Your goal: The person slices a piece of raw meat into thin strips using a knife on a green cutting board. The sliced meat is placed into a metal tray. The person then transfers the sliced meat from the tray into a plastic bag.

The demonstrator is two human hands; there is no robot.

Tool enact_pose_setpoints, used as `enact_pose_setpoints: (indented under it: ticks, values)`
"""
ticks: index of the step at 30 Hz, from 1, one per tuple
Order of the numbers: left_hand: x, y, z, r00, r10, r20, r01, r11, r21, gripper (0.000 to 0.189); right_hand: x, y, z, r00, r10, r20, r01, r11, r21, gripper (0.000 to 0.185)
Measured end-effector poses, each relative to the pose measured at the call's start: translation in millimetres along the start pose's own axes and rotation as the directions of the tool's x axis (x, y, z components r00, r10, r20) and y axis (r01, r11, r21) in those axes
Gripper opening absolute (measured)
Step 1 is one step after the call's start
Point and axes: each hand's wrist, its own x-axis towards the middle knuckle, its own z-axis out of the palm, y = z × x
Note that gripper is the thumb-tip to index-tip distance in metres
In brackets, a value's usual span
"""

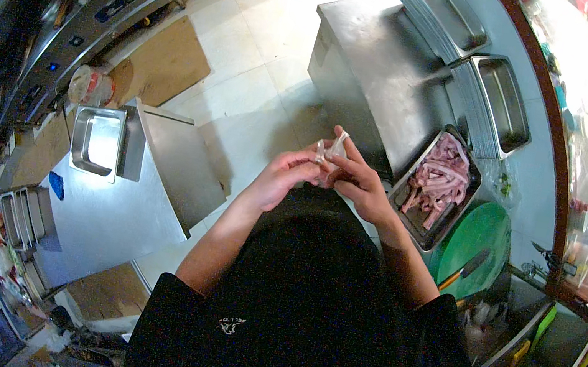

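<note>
In front of my torso, my left hand (284, 177) and my right hand (364, 188) meet at the fingertips. Between them is a crumpled piece of thin clear plastic (338, 148), gripped by both; whether it is a disposable glove or a small bag cannot be told. Right of my right hand, a dark metal tray (419, 232) holds raw meat strips (440, 176). Beside the tray is a round green cutting board (487, 230). A knife (466, 269) with a wooden handle lies on the board.
A steel counter (376, 60) carries stacked steel pans (501, 110) along the wall. To the left, a steel table (112, 223) bears a steel pan (97, 142) and a blue cloth (56, 184). Brown mats lie on the tiled floor (247, 82). A sink (538, 364) is at lower right.
</note>
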Motion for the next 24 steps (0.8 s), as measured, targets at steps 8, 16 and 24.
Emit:
enact_pose_setpoints:
  ticks: [8,16,24]
  values:
    - [34.5,16.8,11.6,0.994,0.05,0.102,-0.091,0.888,0.451,0.019,19.1,-21.9,-5.8,0.98,-0.2,-0.016,0.173,0.881,-0.44,0.063]
    - [8.0,39.8,17.1,0.993,-0.025,0.113,-0.056,0.749,0.661,0.021,9.0,-2.2,8.3,0.989,0.147,0.007,-0.135,0.885,0.445,0.06]
    - [-24.1,-27.0,-56.1,0.899,-0.281,-0.336,0.16,0.924,-0.347,0.031,-88.4,82.4,13.9,0.887,0.433,-0.161,-0.401,0.894,0.199,0.029]
